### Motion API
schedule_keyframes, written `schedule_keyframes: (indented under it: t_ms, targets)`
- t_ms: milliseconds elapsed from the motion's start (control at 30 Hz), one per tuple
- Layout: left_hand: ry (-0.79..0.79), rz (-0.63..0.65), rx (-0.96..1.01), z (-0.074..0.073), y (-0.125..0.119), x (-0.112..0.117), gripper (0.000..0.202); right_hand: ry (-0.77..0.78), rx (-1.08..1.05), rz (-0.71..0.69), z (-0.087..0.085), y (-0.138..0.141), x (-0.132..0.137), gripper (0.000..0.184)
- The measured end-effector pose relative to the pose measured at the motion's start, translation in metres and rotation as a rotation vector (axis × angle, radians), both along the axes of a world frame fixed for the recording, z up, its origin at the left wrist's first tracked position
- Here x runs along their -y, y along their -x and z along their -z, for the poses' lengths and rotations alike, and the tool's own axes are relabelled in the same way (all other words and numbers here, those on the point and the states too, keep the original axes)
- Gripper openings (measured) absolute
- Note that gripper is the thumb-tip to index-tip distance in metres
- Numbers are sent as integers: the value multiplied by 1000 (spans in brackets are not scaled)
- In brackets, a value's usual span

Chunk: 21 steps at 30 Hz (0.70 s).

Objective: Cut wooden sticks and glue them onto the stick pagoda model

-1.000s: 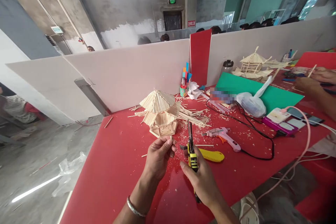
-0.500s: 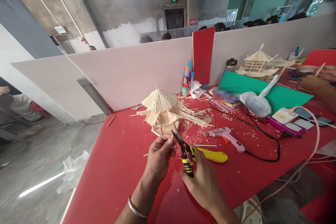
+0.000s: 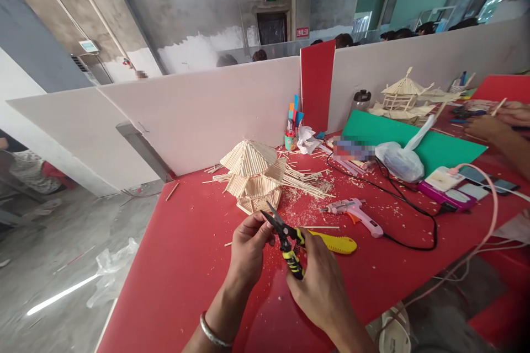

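Note:
Black garden snips [image 3: 292, 248] with yellow-green grips are held in my right hand [image 3: 321, 281], their blades parted. The blade tips reach up to the fingertips of my left hand [image 3: 248, 248], which are pinched together. A short piece of wooden stick shows at those fingertips in the earlier view; now the blade and fingers mostly cover it. Just beyond my hands stands a small tiered pavilion [image 3: 250, 162] built from wooden sticks. Beside my right hand lies a yellow utility knife [image 3: 337, 243].
A pink glue gun [image 3: 356, 216] with a black cord lies to the right. Loose sticks [image 3: 306, 183] and shavings surround the pavilion. Farther right are a power strip [image 3: 449, 196], a green board [image 3: 447, 140] and another person's hands [image 3: 488, 124]. A pale partition [image 3: 232, 105] edges the table.
The snips' blades have spread apart and their tips have moved left, over the fingertips of my left hand. The whole view has shifted slightly.

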State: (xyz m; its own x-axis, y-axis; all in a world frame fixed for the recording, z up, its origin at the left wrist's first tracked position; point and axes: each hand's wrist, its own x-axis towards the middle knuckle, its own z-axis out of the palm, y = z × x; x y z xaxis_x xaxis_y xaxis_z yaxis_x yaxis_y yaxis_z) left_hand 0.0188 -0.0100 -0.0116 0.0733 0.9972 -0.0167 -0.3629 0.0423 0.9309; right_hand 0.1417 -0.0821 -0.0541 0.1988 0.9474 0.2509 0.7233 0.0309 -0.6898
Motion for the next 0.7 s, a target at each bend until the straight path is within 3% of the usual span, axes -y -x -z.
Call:
schedule_keyframes:
  t_ms: [200, 433, 700]
  targets:
    - [-79, -22, -81, 0, 0, 0, 24, 49, -43, -23, -3, 1, 1, 54]
    - [-289, -52, -458, -9, 1, 5, 15, 2, 19, 9, 1, 1, 2, 57]
    - [-481, -151, -650, -7, 2, 10, 20, -11, 42, 8, 1, 3, 2, 61]
